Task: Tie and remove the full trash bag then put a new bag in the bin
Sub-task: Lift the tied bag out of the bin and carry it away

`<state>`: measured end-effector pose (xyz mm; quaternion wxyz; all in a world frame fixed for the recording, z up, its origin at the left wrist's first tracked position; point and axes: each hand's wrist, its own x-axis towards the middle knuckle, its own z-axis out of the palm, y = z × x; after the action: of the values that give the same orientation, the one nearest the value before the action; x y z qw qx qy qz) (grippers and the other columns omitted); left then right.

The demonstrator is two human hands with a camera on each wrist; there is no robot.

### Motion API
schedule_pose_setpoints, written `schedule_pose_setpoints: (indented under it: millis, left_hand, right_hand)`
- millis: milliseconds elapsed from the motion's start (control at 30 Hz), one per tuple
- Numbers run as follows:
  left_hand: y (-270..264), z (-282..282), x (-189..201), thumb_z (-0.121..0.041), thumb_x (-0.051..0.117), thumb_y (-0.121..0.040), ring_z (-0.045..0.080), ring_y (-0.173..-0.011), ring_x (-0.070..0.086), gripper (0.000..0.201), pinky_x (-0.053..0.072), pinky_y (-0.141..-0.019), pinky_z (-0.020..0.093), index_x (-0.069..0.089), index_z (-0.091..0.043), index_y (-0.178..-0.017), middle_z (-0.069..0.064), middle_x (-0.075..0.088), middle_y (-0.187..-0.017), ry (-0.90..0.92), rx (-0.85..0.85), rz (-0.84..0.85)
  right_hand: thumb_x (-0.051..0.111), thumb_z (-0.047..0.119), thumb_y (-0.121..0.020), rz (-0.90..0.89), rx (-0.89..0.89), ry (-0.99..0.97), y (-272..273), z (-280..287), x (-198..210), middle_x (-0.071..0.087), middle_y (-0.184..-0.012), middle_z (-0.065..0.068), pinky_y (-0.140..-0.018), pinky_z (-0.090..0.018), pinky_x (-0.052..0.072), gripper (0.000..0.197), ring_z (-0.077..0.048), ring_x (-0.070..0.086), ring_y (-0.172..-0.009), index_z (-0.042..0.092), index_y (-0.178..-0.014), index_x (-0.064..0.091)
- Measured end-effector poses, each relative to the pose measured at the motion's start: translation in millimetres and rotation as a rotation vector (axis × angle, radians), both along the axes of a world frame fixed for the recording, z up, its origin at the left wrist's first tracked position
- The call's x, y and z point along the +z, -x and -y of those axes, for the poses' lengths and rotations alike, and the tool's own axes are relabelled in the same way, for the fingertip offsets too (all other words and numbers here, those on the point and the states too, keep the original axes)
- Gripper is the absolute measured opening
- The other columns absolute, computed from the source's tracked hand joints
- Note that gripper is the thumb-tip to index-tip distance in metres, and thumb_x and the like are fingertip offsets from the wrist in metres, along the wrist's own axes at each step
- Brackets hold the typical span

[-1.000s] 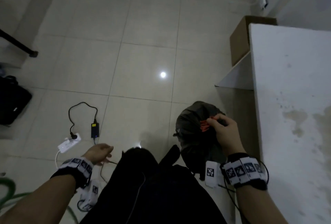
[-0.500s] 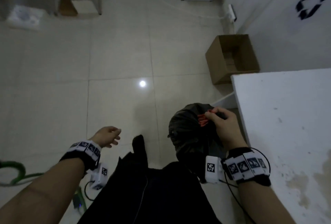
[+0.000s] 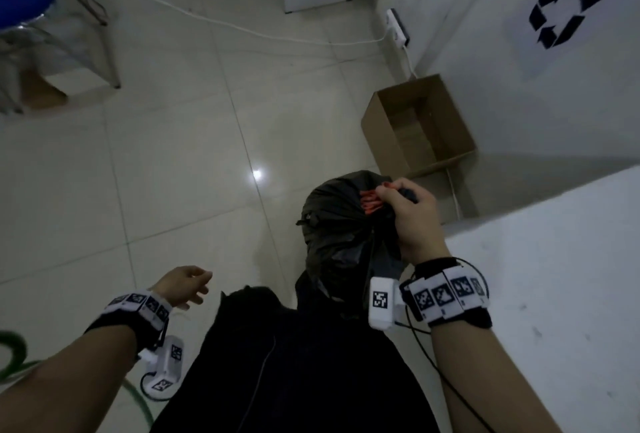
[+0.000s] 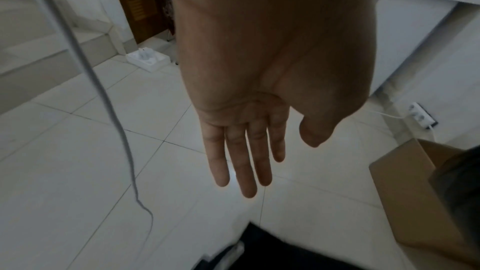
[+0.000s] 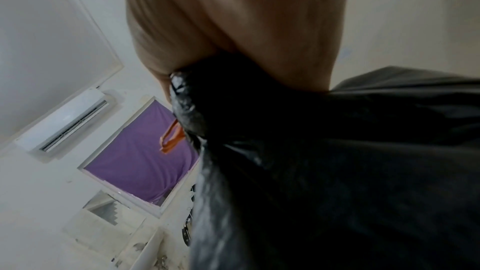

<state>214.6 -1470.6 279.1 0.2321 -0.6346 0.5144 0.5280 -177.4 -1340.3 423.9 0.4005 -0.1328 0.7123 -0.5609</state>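
A full black trash bag (image 3: 332, 224) hangs in front of my legs, its neck gathered with orange drawstrings (image 3: 370, 204). My right hand (image 3: 405, 210) grips the gathered neck and strings from above. In the right wrist view the black bag (image 5: 324, 161) fills the lower right and an orange drawstring (image 5: 171, 139) hangs beside it under my fist. My left hand (image 3: 187, 285) hangs free at my left side over the floor, fingers (image 4: 241, 163) straight and holding nothing. No bin is in view.
An open cardboard box (image 3: 419, 134) stands on the tiled floor against the wall ahead right. A white table top (image 3: 554, 276) fills the right side. A power strip (image 3: 398, 27) with a white cable (image 3: 207, 16) lies ahead. A green hose (image 3: 14, 356) lies at left.
The view has swung right and forward, bringing the cardboard box and wall closer. My right hand keeps its grip on the bag's neck. My left hand stays empty at my side.
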Motion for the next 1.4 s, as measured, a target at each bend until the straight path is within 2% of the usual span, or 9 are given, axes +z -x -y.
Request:
schedule_pose_setpoints:
  millis: [400, 500, 633, 700, 833, 933, 1100, 1267, 1400]
  left_hand:
    - [279, 201, -17, -0.032, 0.055, -0.102, 0.028, -0.084, 0.069, 0.033, 0.052, -0.070, 0.033, 0.061, -0.005, -0.120, 0.014, 0.072, -0.103, -0.048, -0.048, -0.168]
    - [373, 251, -44, -0.030, 0.054, -0.102, 0.027, -0.080, 0.069, 0.033, 0.051, -0.069, 0.032, 0.061, -0.004, -0.121, 0.015, 0.072, -0.104, -0.057, -0.096, -0.208]
    - [491, 285, -90, -0.027, 0.053, -0.102, 0.027, -0.081, 0.068, 0.031, 0.051, -0.069, 0.032, 0.061, -0.004, -0.123, 0.014, 0.072, -0.102, -0.059, -0.074, -0.247]
    - [543, 290, -116, -0.027, 0.054, -0.103, 0.027, -0.085, 0.068, 0.031, 0.053, -0.070, 0.032, 0.062, -0.005, -0.122, 0.013, 0.072, -0.104, -0.090, -0.039, -0.279]
    - [646, 294, -185, -0.032, 0.055, -0.101, 0.029, -0.111, 0.064, 0.033, 0.054, -0.094, 0.041, 0.063, -0.011, -0.125, 0.012, 0.068, -0.120, -0.023, -0.102, -0.360]
    - [711, 303, -249, -0.035, 0.054, -0.100, 0.027, -0.134, 0.048, 0.046, 0.038, -0.113, 0.036, 0.052, -0.016, -0.141, 0.008, 0.053, -0.145, 0.208, -0.290, -0.380]
    - [774, 298, -346, -0.043, 0.047, -0.099, 0.034, -0.154, -0.010, 0.083, 0.001, -0.125, 0.048, -0.003, -0.013, -0.160, 0.011, -0.011, -0.168, 0.454, -0.765, -0.281]
    - [770, 283, -395, -0.056, 0.046, -0.090, 0.041, -0.149, 0.010, 0.098, 0.017, -0.122, 0.054, 0.000, -0.003, -0.158, 0.018, 0.007, -0.165, 0.681, -0.893, -0.293]
    - [764, 282, -403, -0.060, 0.039, -0.088, 0.040, -0.145, 0.021, 0.095, 0.028, -0.117, 0.057, 0.010, -0.001, -0.157, 0.019, 0.019, -0.161, 0.786, -0.857, -0.367]
  right_hand:
    - [0.069, 0.012, -0.087, -0.137, -0.122, -0.033, 200, 150, -25, 0.055, -0.063, 0.000, -0.070, -0.030, 0.042, 0.032, -0.017, 0.053, -0.067, 0.019, -0.060, 0.053]
    - [0.067, 0.008, -0.088, -0.196, -0.151, -0.066, 262, 186, -49, 0.053, -0.057, 0.010, -0.066, -0.025, 0.041, 0.034, -0.009, 0.051, -0.061, 0.017, -0.060, 0.051]
    - [0.067, 0.018, -0.088, -0.255, -0.116, -0.106, 344, 216, -103, 0.051, -0.062, -0.009, -0.069, -0.032, 0.041, 0.030, -0.020, 0.052, -0.065, 0.010, -0.063, 0.051]
    - [0.066, 0.014, -0.090, -0.277, -0.095, -0.123, 380, 226, -131, 0.050, -0.059, 0.000, -0.066, -0.028, 0.040, 0.031, -0.014, 0.051, -0.063, 0.008, -0.065, 0.049]
    - [0.066, 0.009, -0.091, -0.332, -0.017, -0.149, 446, 246, -201, 0.050, -0.056, 0.013, -0.063, -0.019, 0.040, 0.031, -0.004, 0.050, -0.059, 0.011, -0.065, 0.051]
    - [0.068, 0.012, -0.090, -0.379, 0.035, -0.150, 486, 259, -263, 0.051, -0.060, 0.013, -0.065, -0.017, 0.039, 0.027, -0.002, 0.050, -0.061, 0.012, -0.068, 0.052]
    - [0.047, 0.010, -0.081, -0.270, 0.121, -0.188, 523, 263, -372, 0.043, -0.072, -0.007, -0.063, -0.031, 0.032, 0.003, -0.018, 0.042, -0.066, 0.009, -0.078, 0.045]
    - [0.048, 0.010, -0.089, -0.566, 0.232, -0.615, 526, 231, -489, 0.040, -0.119, -0.003, -0.095, -0.033, 0.029, 0.015, -0.020, 0.034, -0.111, 0.020, -0.099, 0.055]
    - [0.058, 0.007, -0.094, -0.463, 0.059, -0.733, 522, 231, -555, 0.044, -0.113, -0.010, -0.086, -0.017, 0.030, 0.013, -0.027, 0.048, -0.106, 0.008, -0.100, 0.070]
